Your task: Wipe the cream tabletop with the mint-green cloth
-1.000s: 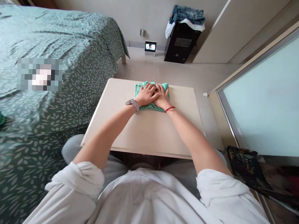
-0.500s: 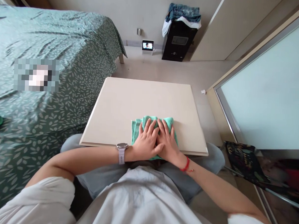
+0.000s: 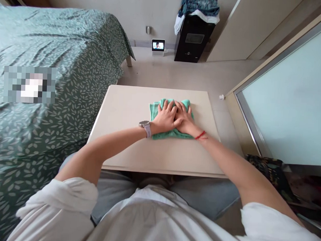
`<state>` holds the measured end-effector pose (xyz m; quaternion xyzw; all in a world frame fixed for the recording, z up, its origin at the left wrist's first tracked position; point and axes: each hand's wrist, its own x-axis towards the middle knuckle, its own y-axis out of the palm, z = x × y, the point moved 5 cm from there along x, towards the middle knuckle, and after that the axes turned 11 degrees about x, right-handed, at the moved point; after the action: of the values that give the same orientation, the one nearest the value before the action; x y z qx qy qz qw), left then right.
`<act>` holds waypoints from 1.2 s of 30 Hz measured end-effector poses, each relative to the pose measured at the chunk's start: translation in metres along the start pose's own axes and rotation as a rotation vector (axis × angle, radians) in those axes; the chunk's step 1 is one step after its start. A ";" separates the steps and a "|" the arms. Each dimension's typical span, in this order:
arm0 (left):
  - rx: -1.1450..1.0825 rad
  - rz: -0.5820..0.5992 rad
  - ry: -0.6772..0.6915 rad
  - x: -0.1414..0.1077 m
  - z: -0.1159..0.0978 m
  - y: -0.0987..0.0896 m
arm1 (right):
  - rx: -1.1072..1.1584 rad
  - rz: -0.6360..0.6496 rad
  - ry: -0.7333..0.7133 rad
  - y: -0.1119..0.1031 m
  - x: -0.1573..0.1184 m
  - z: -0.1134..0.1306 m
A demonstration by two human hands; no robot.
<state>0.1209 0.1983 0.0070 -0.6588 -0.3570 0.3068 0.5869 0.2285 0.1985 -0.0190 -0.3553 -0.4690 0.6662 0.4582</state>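
Observation:
A folded green cloth (image 3: pixel 173 134) lies on the cream tabletop (image 3: pixel 129 112), right of its middle and toward the far half. Flat on the cloth rests my left hand (image 3: pixel 166 116), its fingers spread, with a watch on the wrist. My right hand (image 3: pixel 185 118) presses beside it on the cloth, fingers apart, a red string round the wrist. The two hands touch and partly overlap near the thumbs. The middle of the cloth is hidden under them.
A bed with a green leaf-patterned cover (image 3: pixel 80 61) stands at the left. On the floor beyond the table are a small screen (image 3: pixel 158 46) and a black box (image 3: pixel 192 40) topped with clothes. A frosted glass panel (image 3: pixel 287 104) is at the right.
Both hands and the green cloth have moved away from my body, from the table's near edge toward its far side. My arms are stretched out further.

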 end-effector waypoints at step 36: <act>-0.013 0.035 0.064 -0.109 -0.088 0.019 | -0.055 -0.098 -0.054 0.023 -0.149 0.022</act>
<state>0.1348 0.0584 -0.0023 -0.6782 -0.3287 0.2934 0.5881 0.2509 0.0480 -0.0272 -0.3261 -0.5162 0.6393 0.4675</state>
